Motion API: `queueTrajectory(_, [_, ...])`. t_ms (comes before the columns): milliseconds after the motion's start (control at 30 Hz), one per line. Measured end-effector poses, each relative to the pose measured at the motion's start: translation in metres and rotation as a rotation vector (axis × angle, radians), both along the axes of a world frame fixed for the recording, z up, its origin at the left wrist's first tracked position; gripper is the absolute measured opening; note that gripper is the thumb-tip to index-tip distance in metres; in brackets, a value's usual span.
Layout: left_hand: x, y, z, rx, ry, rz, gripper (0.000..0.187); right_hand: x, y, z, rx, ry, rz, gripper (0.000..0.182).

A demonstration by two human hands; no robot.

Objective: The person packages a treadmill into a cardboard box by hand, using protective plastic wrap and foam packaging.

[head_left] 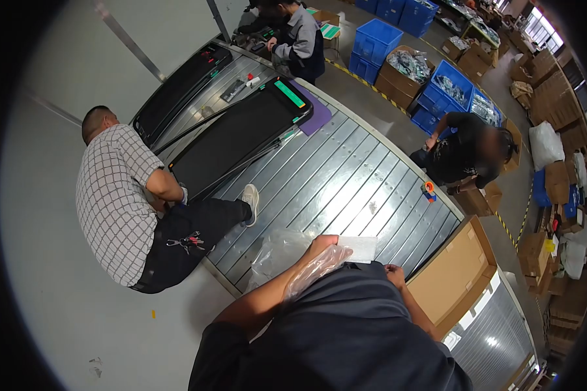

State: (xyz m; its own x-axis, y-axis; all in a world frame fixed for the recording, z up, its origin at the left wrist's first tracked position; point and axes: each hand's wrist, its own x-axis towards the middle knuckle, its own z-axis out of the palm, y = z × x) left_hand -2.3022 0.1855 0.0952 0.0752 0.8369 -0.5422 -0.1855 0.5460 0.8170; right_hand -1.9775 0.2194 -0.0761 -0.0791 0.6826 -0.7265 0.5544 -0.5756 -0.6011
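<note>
At far left, a co-worker in a checked shirt (114,202) leans over the slatted metal bench (346,169), one shoe (250,205) resting upon it. A dark panel (182,91) lies along the bench's far side. To its right, a larger black panel (241,133) lies flat, with a green strip (289,94) at its upper end; that end overlaps a purple sheet (317,116). Beyond stands a person in a grey-and-dark jacket (303,49). In the foreground, clear plastic film (274,254) spreads over the near part of the bench and along the wearer's left forearm. The left hand (324,245) has its fingers closed on this film; a flat white piece (361,249) projects just right of them. The right hand (395,275) has bent fingers beside the wearer's dark shirt (346,326); whether they grip anything cannot be told. Farther right, an orange-and-blue tape dispenser (428,191) rests near the bench edge, above a shallow cardboard tray (450,274). Behind the dispenser stands a person in black (460,153).
</note>
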Motion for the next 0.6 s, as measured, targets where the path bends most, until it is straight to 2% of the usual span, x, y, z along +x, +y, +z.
queueTrajectory(200, [0.0, 0.001, 0.014, 0.0, -0.033, 0.01, 0.023, -0.008, 0.001, 0.025, -0.015, -0.022, -0.001, 0.013])
queueTrajectory(300, [0.002, -0.003, 0.006, -0.003, -0.062, 0.028, 0.022, -0.01, 0.0, 0.03, -0.018, -0.021, 0.0, 0.012])
queueTrajectory(500, [0.004, -0.004, 0.021, -0.018, -0.111, 0.07, 0.019, -0.009, -0.001, 0.025, -0.023, -0.011, 0.012, 0.012])
queueTrajectory(600, [0.005, -0.006, 0.021, -0.015, -0.065, 0.067, 0.024, -0.008, -0.002, 0.02, -0.023, -0.001, 0.009, 0.012])
